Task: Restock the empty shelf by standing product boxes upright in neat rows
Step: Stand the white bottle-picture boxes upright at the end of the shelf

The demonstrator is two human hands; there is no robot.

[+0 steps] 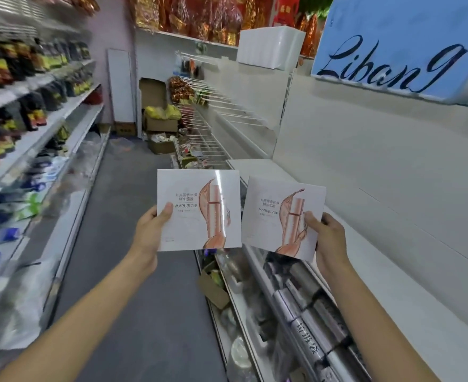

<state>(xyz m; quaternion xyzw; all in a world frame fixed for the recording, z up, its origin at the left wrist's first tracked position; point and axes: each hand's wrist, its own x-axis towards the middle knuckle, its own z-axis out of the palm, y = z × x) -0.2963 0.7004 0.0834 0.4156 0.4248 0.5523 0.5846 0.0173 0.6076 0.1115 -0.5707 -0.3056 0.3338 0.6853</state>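
Observation:
Two flat white product boxes with a rose-gold bottle picture are held up in front of me. My left hand (151, 230) grips the left box (191, 199) at its left edge, thumb on the front. My right hand (327, 238) pinches the right box (271, 213) at its lower right corner; this box is tilted slightly clockwise. Both boxes hang in the air over the aisle, left of the bare white shelf (392, 271) on the right side. A white box (257, 168) stands at the far end of that shelf.
A blue sign (403, 48) hangs above the right shelving. Silver packages (312, 312) fill the lower right shelf. Stocked shelves (28, 119) line the left side of the grey aisle floor (133, 285). Cardboard boxes (161, 125) and wire racks (213, 125) stand at the far end.

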